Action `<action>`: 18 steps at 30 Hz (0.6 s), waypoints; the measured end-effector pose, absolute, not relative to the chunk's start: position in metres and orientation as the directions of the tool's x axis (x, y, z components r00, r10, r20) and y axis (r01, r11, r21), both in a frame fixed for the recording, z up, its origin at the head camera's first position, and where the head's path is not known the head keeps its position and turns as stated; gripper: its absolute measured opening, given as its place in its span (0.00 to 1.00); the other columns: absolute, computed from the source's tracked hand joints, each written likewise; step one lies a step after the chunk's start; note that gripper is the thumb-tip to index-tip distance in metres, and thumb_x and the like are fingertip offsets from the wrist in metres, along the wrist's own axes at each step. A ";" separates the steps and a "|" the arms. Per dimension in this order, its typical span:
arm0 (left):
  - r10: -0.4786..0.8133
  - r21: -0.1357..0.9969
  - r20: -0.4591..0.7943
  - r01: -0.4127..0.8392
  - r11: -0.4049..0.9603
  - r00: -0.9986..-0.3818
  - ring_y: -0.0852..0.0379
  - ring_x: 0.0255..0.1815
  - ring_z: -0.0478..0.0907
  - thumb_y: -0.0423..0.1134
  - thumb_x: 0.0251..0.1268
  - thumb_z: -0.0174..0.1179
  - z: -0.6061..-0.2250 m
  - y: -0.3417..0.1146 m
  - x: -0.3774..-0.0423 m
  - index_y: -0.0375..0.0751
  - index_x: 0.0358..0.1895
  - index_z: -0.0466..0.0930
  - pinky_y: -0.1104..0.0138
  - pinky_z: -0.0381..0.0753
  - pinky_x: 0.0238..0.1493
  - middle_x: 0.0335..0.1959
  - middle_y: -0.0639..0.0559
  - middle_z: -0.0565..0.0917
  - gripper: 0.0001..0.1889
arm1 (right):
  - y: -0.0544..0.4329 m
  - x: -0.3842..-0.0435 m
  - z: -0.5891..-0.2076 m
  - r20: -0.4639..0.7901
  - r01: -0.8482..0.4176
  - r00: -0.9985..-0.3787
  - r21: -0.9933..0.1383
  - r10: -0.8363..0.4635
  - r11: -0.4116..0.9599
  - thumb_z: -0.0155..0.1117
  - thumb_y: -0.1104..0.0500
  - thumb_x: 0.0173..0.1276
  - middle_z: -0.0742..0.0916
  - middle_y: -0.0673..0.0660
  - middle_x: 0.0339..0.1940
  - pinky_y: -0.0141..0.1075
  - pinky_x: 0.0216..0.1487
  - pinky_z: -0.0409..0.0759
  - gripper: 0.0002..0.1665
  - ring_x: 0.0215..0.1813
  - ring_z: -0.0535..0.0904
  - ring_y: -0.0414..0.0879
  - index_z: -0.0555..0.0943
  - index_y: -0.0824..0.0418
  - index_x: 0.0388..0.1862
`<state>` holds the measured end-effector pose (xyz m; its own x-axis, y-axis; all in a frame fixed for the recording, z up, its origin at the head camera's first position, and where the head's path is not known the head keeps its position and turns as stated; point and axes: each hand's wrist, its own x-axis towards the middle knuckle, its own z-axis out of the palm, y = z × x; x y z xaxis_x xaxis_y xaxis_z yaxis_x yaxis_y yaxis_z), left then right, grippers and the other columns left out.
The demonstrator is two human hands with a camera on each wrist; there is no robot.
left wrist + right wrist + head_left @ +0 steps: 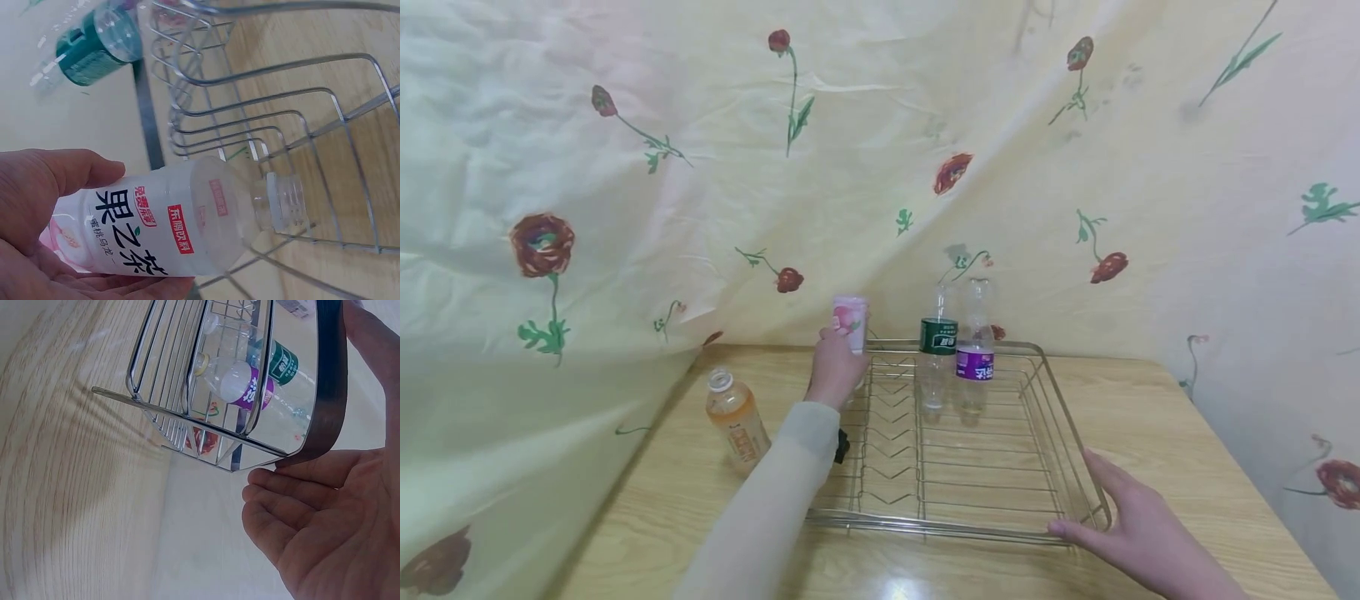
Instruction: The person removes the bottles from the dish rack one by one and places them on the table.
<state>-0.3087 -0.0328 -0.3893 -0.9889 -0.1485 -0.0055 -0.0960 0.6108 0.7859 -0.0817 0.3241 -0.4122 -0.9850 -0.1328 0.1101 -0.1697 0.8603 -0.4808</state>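
Note:
My left hand (837, 367) grips a clear plastic bottle (187, 219) with a pink peach label, held neck down at the left back of the wire dish rack (985, 482). Its uncapped neck points at the wires in the left wrist view. Inside the rack, a green-labelled bottle (938, 337) and a purple-labelled bottle (975, 365) stand upside down side by side. At the rack's front right corner, my right hand (1150, 525) holds the rim, thumb along the front rail and fingers outside the right side.
Left of the rack, a bottle with an orange label (737, 425) stands upright on the wooden table (647, 517). A small black piece (842, 446) shows at the rack's left, beside my sleeve. Flowered cloth (880, 167) hangs behind the table and down both sides.

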 end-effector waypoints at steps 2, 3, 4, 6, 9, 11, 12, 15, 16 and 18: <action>-0.140 0.792 0.015 -0.074 0.606 -0.990 0.43 0.41 0.79 0.31 0.55 0.70 -0.387 -0.033 -0.307 0.26 0.65 0.59 0.57 0.87 0.40 0.44 0.37 0.76 0.37 | 0.324 -0.082 -0.412 0.106 -0.169 -0.985 -0.482 -0.134 0.860 0.79 0.35 0.54 0.70 0.82 0.68 0.74 0.57 0.69 0.67 0.65 0.66 0.81 0.61 0.81 0.73; -0.137 0.793 0.026 -0.063 0.605 -0.990 0.43 0.41 0.79 0.31 0.55 0.70 -0.385 -0.033 -0.305 0.26 0.65 0.59 0.57 0.86 0.40 0.44 0.37 0.76 0.37 | 0.325 -0.082 -0.412 0.103 -0.168 -0.986 -0.484 -0.135 0.859 0.79 0.35 0.55 0.69 0.82 0.68 0.74 0.57 0.69 0.67 0.65 0.66 0.81 0.60 0.81 0.73; -0.135 0.796 0.030 -0.058 0.602 -0.990 0.44 0.41 0.79 0.31 0.54 0.69 -0.384 -0.033 -0.304 0.26 0.65 0.59 0.57 0.86 0.41 0.44 0.38 0.76 0.37 | 0.325 -0.082 -0.412 0.105 -0.170 -0.985 -0.485 -0.136 0.858 0.79 0.35 0.54 0.69 0.82 0.68 0.74 0.57 0.69 0.67 0.65 0.66 0.81 0.60 0.81 0.73; -0.132 0.799 0.041 -0.047 0.600 -0.990 0.44 0.41 0.79 0.32 0.54 0.69 -0.381 -0.033 -0.303 0.26 0.65 0.59 0.58 0.86 0.41 0.43 0.38 0.76 0.37 | 0.325 -0.082 -0.412 0.102 -0.169 -0.985 -0.485 -0.137 0.858 0.79 0.36 0.55 0.69 0.82 0.68 0.74 0.57 0.69 0.67 0.65 0.66 0.81 0.60 0.81 0.73; -0.125 0.812 0.050 -0.033 0.583 -0.991 0.45 0.41 0.79 0.33 0.55 0.70 -0.378 -0.033 -0.299 0.27 0.64 0.61 0.59 0.87 0.40 0.43 0.39 0.76 0.36 | 0.326 -0.082 -0.413 0.099 -0.166 -0.986 -0.480 -0.135 0.862 0.79 0.35 0.55 0.69 0.83 0.68 0.74 0.57 0.69 0.67 0.64 0.66 0.81 0.60 0.81 0.73; -0.123 0.818 0.059 -0.023 0.575 -0.991 0.45 0.41 0.79 0.33 0.55 0.70 -0.376 -0.033 -0.297 0.28 0.62 0.62 0.59 0.87 0.40 0.42 0.39 0.76 0.34 | 0.327 -0.082 -0.413 0.100 -0.166 -0.986 -0.476 -0.135 0.864 0.79 0.35 0.55 0.70 0.83 0.67 0.74 0.57 0.69 0.67 0.64 0.66 0.81 0.60 0.81 0.73; -0.123 0.820 0.061 -0.020 0.572 -0.990 0.45 0.41 0.79 0.33 0.54 0.70 -0.375 -0.033 -0.295 0.28 0.62 0.62 0.59 0.87 0.39 0.42 0.39 0.76 0.34 | 0.327 -0.082 -0.414 0.104 -0.169 -0.985 -0.475 -0.135 0.864 0.79 0.35 0.55 0.70 0.83 0.67 0.74 0.57 0.69 0.67 0.64 0.66 0.81 0.60 0.81 0.73; -0.128 0.819 0.078 -0.009 0.573 -0.989 0.44 0.42 0.79 0.33 0.54 0.71 -0.372 -0.034 -0.291 0.28 0.60 0.63 0.58 0.87 0.40 0.43 0.39 0.76 0.33 | 0.327 -0.083 -0.414 0.112 -0.177 -0.984 -0.476 -0.140 0.862 0.79 0.35 0.54 0.70 0.83 0.67 0.74 0.57 0.69 0.67 0.64 0.66 0.81 0.60 0.81 0.73; -0.130 0.819 0.084 -0.006 0.574 -0.988 0.44 0.42 0.79 0.33 0.53 0.71 -0.371 -0.034 -0.289 0.28 0.60 0.64 0.58 0.87 0.41 0.43 0.39 0.77 0.33 | 0.327 -0.083 -0.415 0.115 -0.179 -0.983 -0.474 -0.141 0.862 0.79 0.35 0.54 0.70 0.83 0.67 0.74 0.57 0.69 0.67 0.64 0.66 0.81 0.61 0.81 0.73; -0.133 0.821 0.096 0.003 0.571 -0.986 0.44 0.42 0.79 0.34 0.53 0.72 -0.369 -0.036 -0.286 0.29 0.59 0.64 0.57 0.87 0.41 0.43 0.39 0.77 0.33 | 0.327 -0.083 -0.415 0.120 -0.182 -0.983 -0.474 -0.142 0.862 0.79 0.35 0.54 0.70 0.83 0.67 0.74 0.56 0.69 0.67 0.64 0.67 0.81 0.61 0.81 0.73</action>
